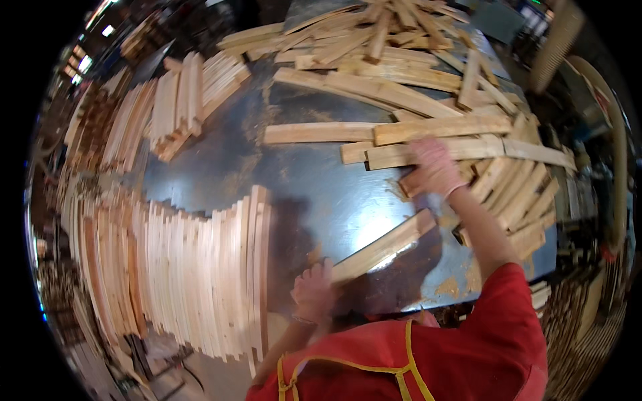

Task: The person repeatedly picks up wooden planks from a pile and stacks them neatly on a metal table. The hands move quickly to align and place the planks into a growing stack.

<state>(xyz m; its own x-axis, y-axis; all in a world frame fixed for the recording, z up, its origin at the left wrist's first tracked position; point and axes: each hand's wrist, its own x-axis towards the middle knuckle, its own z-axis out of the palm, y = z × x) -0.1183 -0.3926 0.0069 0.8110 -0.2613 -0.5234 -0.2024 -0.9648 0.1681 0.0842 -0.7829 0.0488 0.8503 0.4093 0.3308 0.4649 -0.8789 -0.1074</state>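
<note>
My left hand (314, 291), slightly blurred, is closed at the near end of a pale wooden slat (384, 248). That slat slants up to the right over the shiny metal tabletop (334, 207). Farther out on the right, my right hand (433, 164) is curled over another wooden slat (468, 148) at the near side of a loose pile, its fingertips on the slat's upper face. A shorter block (411, 184) shows under that palm. How firmly the right fingers grip is blurred.
A long row of slats (200, 267) stands packed side by side at the left. Smaller stacks (177, 107) lie behind it. The jumbled wood pile (394, 87) covers the far and right parts of the table. Sawdust (448, 287) is scattered about. A ribbed hose (556, 50) hangs at the far right.
</note>
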